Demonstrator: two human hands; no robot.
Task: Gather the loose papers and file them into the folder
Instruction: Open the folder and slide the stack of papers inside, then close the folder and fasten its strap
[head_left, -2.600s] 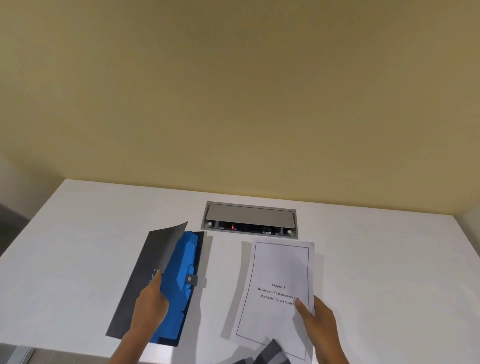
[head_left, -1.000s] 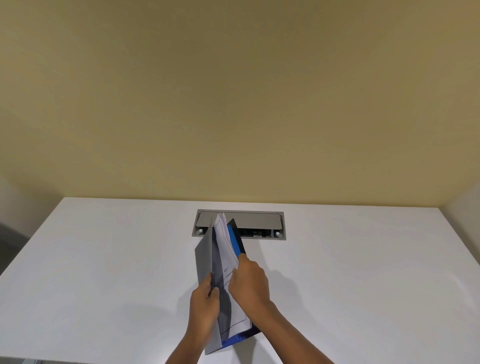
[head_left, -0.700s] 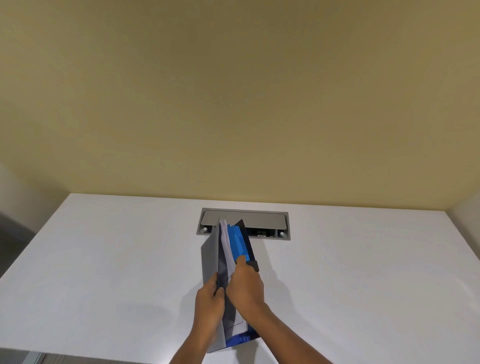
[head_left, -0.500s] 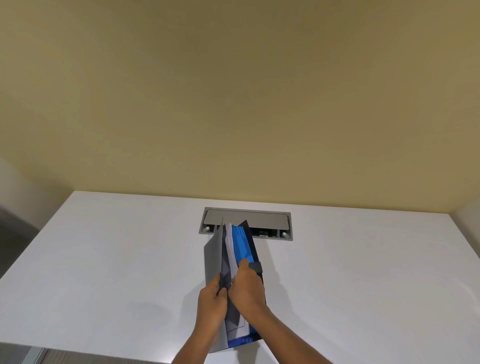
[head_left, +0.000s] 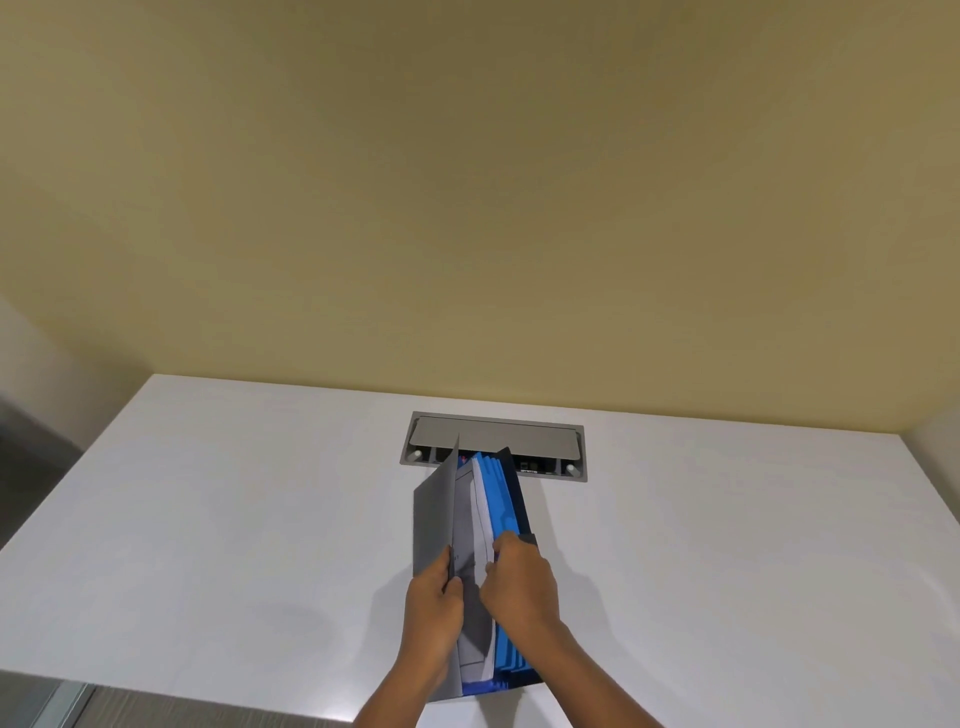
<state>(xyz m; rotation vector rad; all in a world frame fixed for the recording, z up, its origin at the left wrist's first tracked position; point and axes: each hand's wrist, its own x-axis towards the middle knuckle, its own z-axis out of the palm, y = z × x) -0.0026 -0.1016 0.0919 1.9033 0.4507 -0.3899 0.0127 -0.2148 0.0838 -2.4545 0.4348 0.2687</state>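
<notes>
A folder with a grey cover (head_left: 432, 512) and blue inner dividers (head_left: 500, 493) stands on its edge on the white table (head_left: 234, 519), just in front of me. My left hand (head_left: 435, 616) grips the grey front cover and holds it apart. White papers (head_left: 480, 512) sit upright between the cover and the dividers. My right hand (head_left: 519, 584) pinches the papers and the blue dividers from the right side. The lower part of the papers is hidden behind my hands.
A grey cable box with a hinged lid (head_left: 493, 447) is set into the table right behind the folder. A beige wall (head_left: 467, 208) rises at the table's far edge. The table's near edge (head_left: 208, 699) runs just below my wrists.
2.6 s ago the folder lay open at the left and the papers lay at the right. Now the folder stands at the centre with the papers inside, pushed deeper over the last second.
</notes>
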